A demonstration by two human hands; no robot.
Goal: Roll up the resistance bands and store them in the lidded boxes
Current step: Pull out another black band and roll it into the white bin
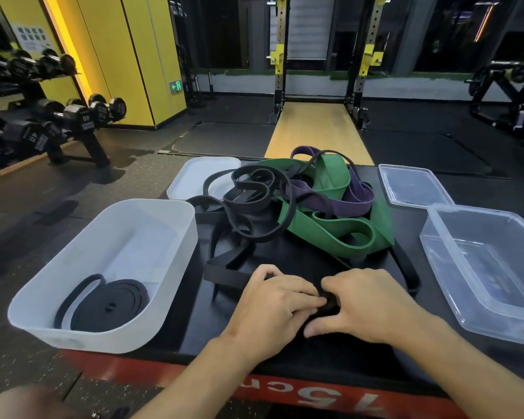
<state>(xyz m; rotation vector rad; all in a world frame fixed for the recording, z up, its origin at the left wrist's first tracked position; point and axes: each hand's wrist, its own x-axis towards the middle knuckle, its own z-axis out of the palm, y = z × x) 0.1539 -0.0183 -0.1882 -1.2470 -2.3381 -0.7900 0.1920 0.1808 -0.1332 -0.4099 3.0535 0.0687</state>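
My left hand (273, 303) and my right hand (366, 303) meet at the near middle of the black platform (384, 264), both pinching the small rolled end of a flat black band (224, 275). The band's loose length trails left and back from under my left hand. A rolled black band (109, 306) lies in the white box (152, 219) at the left. Behind my hands sits a tangle of thin black bands (254, 201), a wide green band (339, 234) and a purple band (339, 204).
The white box's lid (191, 173) lies behind it. A clear plastic box (481, 267) stands at the right with its clear lid (412, 186) behind. A dumbbell rack (52, 122) is at the left and a squat rack (318, 55) ahead.
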